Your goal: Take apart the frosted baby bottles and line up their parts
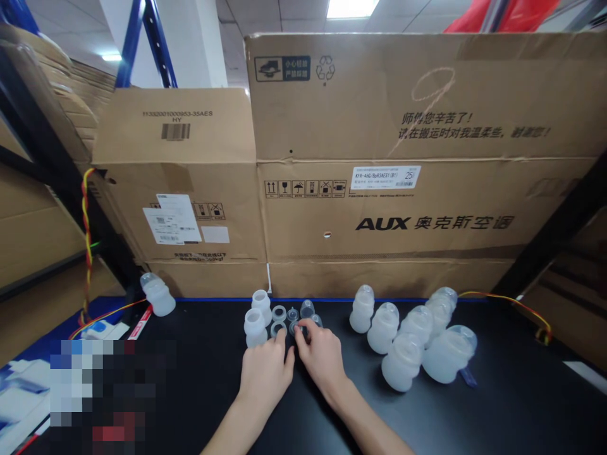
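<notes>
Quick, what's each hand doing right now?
Left hand: loosely curled, fingertips touching a ring, not holding it.
Right hand: fingers pinched on a small clear cap.

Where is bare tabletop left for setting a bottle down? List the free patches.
Free: black table between the lone bottle and left hand; front right, below the bottle cluster. Crowded: small rings and caps at both hands' fingertips, right hand among them.

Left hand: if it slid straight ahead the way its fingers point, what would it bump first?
Probably the small clear ring at the left hand's fingertips, with the open bottle body just left of it. Depth is hard to judge; the ring may already be touched.
</notes>
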{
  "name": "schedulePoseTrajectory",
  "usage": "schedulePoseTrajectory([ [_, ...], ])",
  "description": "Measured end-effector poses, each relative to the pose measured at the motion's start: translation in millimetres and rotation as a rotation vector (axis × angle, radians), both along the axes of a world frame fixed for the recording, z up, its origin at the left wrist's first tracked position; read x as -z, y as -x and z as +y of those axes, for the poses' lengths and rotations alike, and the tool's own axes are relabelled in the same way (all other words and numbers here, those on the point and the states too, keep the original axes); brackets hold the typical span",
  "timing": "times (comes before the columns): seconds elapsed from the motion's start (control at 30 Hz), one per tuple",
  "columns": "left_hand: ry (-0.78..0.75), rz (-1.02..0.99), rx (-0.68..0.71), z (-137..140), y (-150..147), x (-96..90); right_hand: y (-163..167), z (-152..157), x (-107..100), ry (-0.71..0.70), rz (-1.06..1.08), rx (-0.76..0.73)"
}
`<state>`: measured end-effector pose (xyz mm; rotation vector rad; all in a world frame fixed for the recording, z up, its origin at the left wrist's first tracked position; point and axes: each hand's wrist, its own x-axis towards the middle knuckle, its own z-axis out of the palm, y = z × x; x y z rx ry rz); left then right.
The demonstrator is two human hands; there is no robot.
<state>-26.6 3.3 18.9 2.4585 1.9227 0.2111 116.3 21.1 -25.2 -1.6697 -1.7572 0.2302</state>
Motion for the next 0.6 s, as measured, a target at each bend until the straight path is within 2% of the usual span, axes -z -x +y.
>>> schedulePoseTrajectory([
  [0.6, 0.009, -0.063, 0.001, 2, 3, 10.6, 1, 14, 3, 0.029, -0.065, -0.034],
])
